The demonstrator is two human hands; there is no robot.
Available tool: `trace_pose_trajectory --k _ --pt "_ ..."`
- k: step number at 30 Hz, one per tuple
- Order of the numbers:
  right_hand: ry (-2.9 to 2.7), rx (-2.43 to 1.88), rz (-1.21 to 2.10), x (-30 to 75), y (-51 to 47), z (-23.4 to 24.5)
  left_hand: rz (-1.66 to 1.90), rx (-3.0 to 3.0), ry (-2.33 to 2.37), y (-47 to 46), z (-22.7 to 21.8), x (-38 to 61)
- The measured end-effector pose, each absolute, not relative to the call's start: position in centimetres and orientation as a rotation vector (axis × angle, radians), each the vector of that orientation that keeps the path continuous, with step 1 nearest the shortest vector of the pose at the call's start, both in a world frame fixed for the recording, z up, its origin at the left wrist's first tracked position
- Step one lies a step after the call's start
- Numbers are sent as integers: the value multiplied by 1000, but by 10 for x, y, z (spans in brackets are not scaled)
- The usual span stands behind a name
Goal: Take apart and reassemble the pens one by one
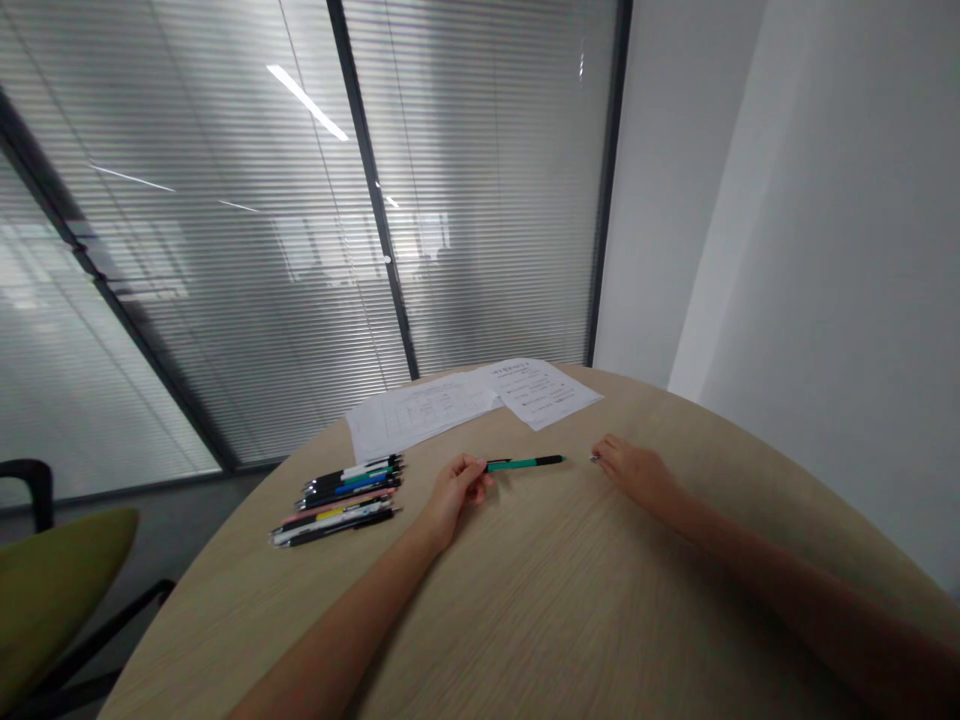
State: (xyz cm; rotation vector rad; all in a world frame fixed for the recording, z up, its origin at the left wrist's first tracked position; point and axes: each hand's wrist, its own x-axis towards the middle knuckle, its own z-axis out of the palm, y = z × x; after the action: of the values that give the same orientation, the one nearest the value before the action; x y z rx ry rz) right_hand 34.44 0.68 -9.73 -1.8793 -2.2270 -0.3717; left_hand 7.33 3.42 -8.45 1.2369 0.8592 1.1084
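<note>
A green pen with a black end section and a black clip points to the right, just above the table. My left hand pinches it at its clip end. To the right, across a short gap from the black end, my right hand has its fingers closed on a small silvery piece. Only a bit of that piece shows, and its kind is too small to make out. Several pens in black, white, blue, yellow and pink lie side by side in a row left of my left hand.
Printed paper sheets lie overlapping at the far side of the round wooden table. A green chair with black armrests stands at the left. Behind the table are a glass partition with blinds and a white wall.
</note>
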Motion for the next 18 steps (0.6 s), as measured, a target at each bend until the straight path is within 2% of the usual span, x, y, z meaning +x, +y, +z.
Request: trace_pose_trajectory --k 6,18 --pt "-2404 -1974 -615 343 2 -84 1106 1235 859 33 -83 74" --pt "-2377 -2008 -209 349 0 -76 1096 1248 861 32 -83 75"
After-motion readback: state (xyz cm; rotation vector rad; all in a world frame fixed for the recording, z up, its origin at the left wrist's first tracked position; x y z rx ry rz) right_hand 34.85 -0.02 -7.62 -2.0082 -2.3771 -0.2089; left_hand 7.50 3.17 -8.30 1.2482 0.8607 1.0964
